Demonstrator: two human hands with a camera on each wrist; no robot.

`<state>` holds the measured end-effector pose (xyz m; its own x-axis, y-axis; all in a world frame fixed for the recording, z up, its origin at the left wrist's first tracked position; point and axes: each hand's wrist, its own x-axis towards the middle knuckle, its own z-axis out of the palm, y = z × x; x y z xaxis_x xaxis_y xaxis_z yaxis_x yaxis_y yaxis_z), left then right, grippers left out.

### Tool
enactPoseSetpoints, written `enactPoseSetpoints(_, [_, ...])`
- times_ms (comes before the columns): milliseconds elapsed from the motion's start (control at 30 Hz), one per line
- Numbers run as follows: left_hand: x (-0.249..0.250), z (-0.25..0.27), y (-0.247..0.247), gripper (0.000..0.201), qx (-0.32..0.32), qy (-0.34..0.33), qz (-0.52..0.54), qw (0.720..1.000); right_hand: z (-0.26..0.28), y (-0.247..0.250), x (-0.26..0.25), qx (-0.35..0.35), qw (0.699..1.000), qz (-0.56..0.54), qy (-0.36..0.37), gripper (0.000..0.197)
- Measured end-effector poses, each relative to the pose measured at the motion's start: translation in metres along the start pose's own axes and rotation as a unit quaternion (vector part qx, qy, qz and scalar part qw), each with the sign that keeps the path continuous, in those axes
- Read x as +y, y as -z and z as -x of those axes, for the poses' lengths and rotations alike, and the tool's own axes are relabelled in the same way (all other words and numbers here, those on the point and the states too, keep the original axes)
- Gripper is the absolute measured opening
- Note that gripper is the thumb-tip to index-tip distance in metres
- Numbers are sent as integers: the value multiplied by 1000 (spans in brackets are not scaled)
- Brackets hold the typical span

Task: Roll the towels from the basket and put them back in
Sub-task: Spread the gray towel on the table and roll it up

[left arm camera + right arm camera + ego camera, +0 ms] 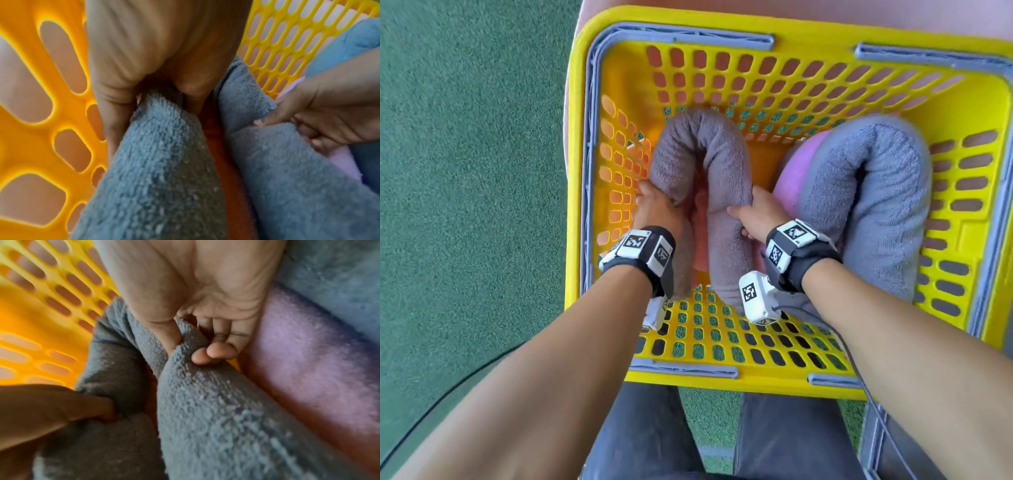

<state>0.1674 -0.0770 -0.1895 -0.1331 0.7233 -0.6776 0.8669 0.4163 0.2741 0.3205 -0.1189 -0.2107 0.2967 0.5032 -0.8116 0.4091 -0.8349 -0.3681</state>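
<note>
**Mia:** Where is the towel now?

**Sam:** The soft grey rolled towel (702, 178) is bent like a horseshoe inside the yellow plastic basket with holes (722, 373), on its left side. The left hand (654, 209) grips one leg of the roll. The right hand (756, 214) pinches the other leg, thumb on one side and fingers curled round the other.

**Mia:** What sits beside it?

**Sam:** A fat blue-grey rolled towel (873, 205) with a purple towel (791, 174) tucked in it. They touch the right hand.

**Mia:** How do we do this bit well?

**Sam:** I think the roll should go down slowly, both legs together, so it stays tight. Push it flat to the bottom and close to the left wall. Then let go gently, or the loose end may pop open.
</note>
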Motion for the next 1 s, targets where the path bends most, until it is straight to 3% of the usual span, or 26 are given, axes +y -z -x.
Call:
enactPoseSetpoints(100, [5,12,2,56,92,-93,-54,990,0,-6,-1,-15,999,-31,-27,35])
enactPoseSetpoints(167, [16,16,-1,42,127,-178,-102,970,-5,-15,4,-23,998,-48,-38,47])
enactPoseSetpoints(233, [26,17,-8,41,14,-152,-51,987,-33,-32,27,-24,997,-64,-37,74])
enactPoseSetpoints(267, [28,16,-14,58,-77,-88,-19,993,-38,-37,32,-30,997,-63,-31,84])
enactPoseSetpoints(333, [24,12,-29,88,-198,13,36,979,-20,-34,19,-25,998,-54,-33,81])
enactPoseSetpoints(367, [22,11,-36,95,-235,30,59,970,-9,-30,11,-15,998,-44,-41,73])
enactPoseSetpoints(433, [21,11,-44,106,-260,55,117,957,-6,-29,13,-6,997,-35,-63,62])
enactPoseSetpoints(533, [26,9,-45,123,-254,69,198,944,-1,-22,12,35,997,-37,-53,54])
enactPoseSetpoints(667, [25,13,-53,107,-268,109,299,909,3,-25,13,75,996,-37,-31,55])
enactPoseSetpoints(767, [14,10,-65,115,-271,144,311,899,0,-40,17,67,996,31,-45,59])
enactPoseSetpoints(900, [11,10,-57,96,-227,143,294,917,3,-30,1,17,993,98,-62,72])
enactPoseSetpoints(1000, [24,22,-35,64,-97,59,209,971,24,11,-6,32,995,92,1,68])
